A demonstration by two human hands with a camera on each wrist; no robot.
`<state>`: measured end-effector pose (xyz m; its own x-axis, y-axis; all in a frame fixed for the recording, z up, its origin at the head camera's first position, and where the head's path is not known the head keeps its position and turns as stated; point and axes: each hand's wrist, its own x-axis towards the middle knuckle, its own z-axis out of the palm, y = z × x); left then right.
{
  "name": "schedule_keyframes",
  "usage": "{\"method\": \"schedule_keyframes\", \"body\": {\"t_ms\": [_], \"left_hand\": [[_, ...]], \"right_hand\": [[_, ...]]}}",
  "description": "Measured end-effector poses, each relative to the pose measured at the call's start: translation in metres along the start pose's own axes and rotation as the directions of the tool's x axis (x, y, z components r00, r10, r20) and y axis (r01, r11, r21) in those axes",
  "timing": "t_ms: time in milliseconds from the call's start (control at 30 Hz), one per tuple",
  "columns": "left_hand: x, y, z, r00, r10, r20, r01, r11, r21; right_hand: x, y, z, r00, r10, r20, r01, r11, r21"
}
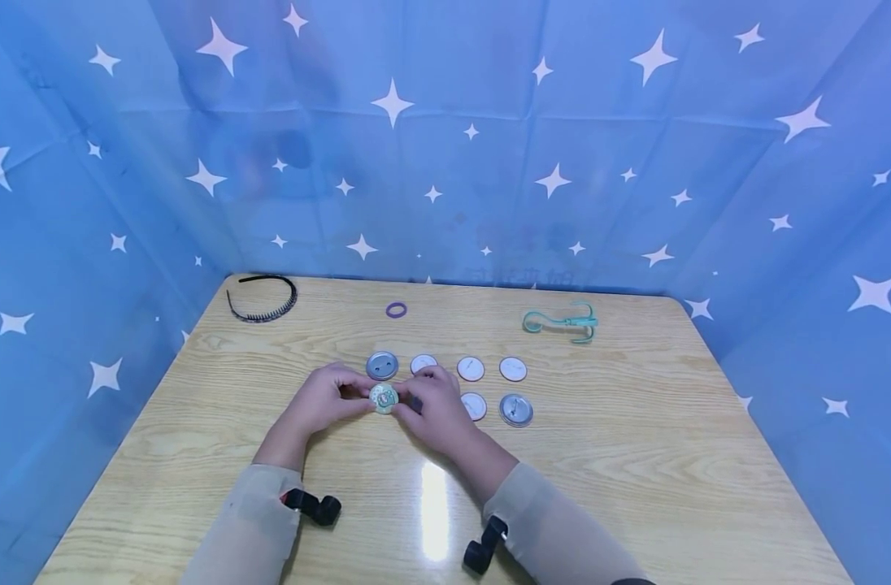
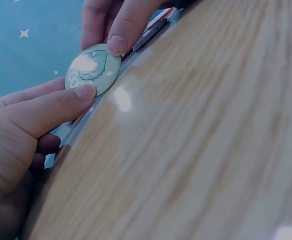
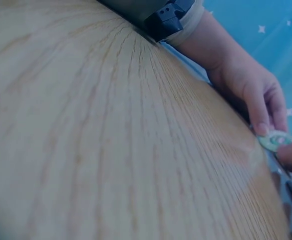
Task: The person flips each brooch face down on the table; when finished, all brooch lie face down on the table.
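Note:
A round, pale green pin badge point(image 1: 384, 398) with a printed cartoon picture is held between both hands, its printed face up. My left hand point(image 1: 330, 398) pinches its left edge between thumb and fingers. On the opposite edge, my right hand point(image 1: 438, 410) pinches it the same way. The left wrist view shows the badge point(image 2: 93, 71) tilted, with both thumbs on its printed side. Behind the hands lie a silver-backed badge point(image 1: 382, 366) and a pale badge point(image 1: 423, 363), partly covered by the right hand. Another pale badge point(image 1: 474, 405) lies just right of that hand.
Further right are two pale badges point(image 1: 471, 369) point(image 1: 513, 369) and a silver-backed badge point(image 1: 516, 409). Toward the back lie a black toothed headband point(image 1: 273, 314), a purple hair tie point(image 1: 397, 309) and a teal hair claw point(image 1: 562, 322). A blue star-print curtain point(image 1: 445, 146) hangs around the wooden table point(image 1: 636, 455).

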<state>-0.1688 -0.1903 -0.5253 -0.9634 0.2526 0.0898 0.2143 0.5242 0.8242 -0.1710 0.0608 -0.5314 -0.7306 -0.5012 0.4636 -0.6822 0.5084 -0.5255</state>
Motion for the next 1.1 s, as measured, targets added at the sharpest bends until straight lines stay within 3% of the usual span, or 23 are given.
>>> {"method": "schedule_keyframes", "body": {"t_ms": [733,1100], "left_hand": [[-0.0019,-0.0015,0.0034,1.0,-0.016,-0.027,0.016,1.0,-0.001],[-0.0014,-0.0007,0.0036,0.998,0.054,-0.026,-0.053,0.998,0.026]], "right_hand": [[-0.0011,-0.0022,0.0009,0.999,0.01,-0.04,-0.008,0.999,0.043],[-0.0009,-0.0026,-0.0001,0.998,-0.03,-0.055,0.03,0.999,0.009]]}}
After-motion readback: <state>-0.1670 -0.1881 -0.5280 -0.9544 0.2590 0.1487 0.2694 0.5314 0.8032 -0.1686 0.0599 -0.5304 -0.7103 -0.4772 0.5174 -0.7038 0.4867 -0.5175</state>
